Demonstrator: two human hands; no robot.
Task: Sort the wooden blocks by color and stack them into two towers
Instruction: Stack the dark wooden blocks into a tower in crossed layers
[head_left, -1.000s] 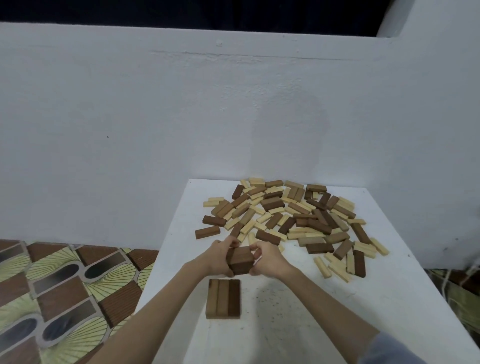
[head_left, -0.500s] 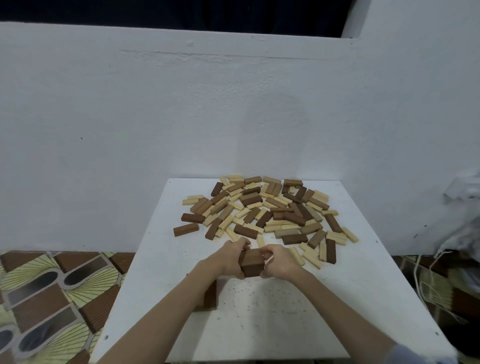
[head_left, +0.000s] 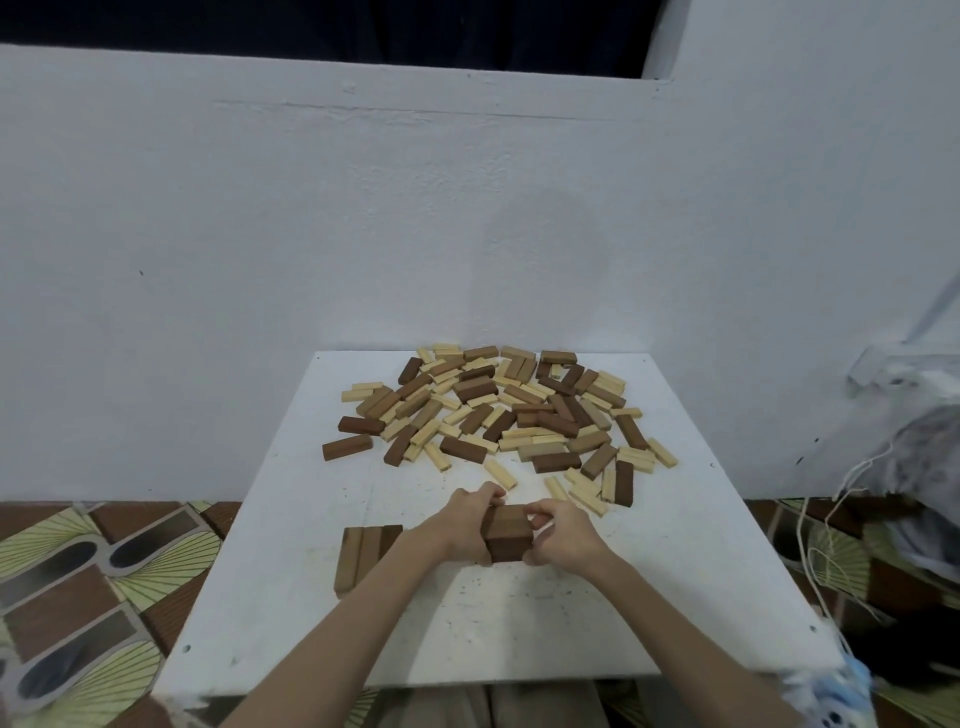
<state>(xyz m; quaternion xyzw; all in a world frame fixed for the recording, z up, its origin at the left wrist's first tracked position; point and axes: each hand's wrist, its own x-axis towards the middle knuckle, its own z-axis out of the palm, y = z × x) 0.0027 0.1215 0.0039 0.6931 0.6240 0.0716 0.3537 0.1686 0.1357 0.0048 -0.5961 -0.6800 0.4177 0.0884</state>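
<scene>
Brown blocks (head_left: 508, 535) (bunched) between both hands' fingers (head_left: 485, 496).

Your left hand (head_left: 465, 525) and right hand (head_left: 558, 535) cover the sides of the dark block bundle (head_left: 508, 532) you grip, so you cannot count its blocks or see whether it touches the white table (head_left: 675, 597). Your left forearm crosses the near right corner of the flat row of brown blocks (head_left: 363, 558), hiding part of it. At the right edge, the grey bundle (head_left: 924, 457) and white cords (head_left: 826, 545) are blurred and cut off.
</scene>
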